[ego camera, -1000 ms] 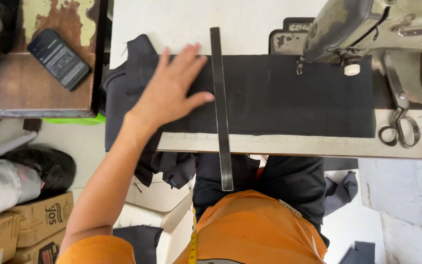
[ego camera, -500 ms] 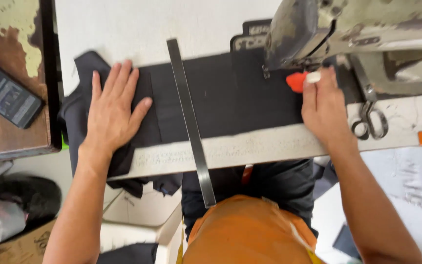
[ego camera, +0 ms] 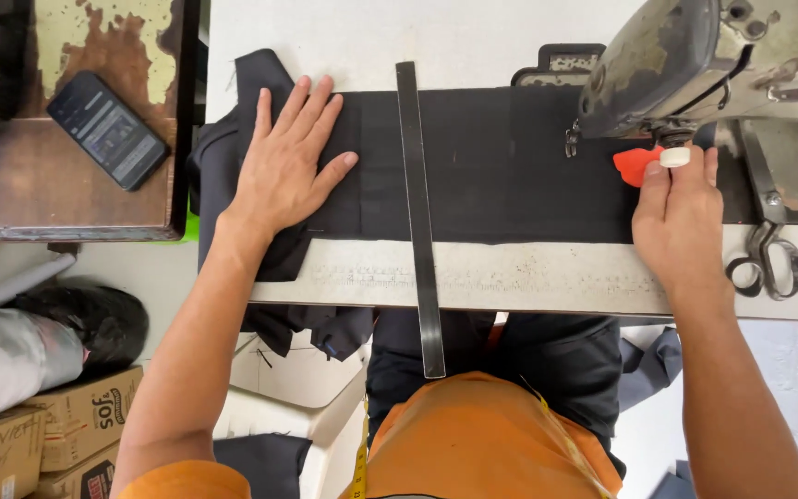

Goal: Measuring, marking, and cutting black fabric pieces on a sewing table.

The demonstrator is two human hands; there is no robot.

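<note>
Dark fabric [ego camera: 510, 166] was spread flat across the white table [ego camera: 473, 37], stretching from its left end to beneath the grey sewing machine [ego camera: 722, 55], which is taken as the landmark. Well left of the machine, the fabric's bunched end was pressed down by the left hand [ego camera: 284, 166], palm flat and fingers spread open, nothing being clasped. Between that hand and the machine, a long metal ruler [ego camera: 417, 212] was laid across the fabric, overhanging the table's near edge. Just below the machine's head, the right hand [ego camera: 681, 217] was rested on the fabric's right end, its fingertips closed on a red chalk piece [ego camera: 637, 164]. Scissors [ego camera: 768, 259] were lying below the machine, right of that hand.
</note>
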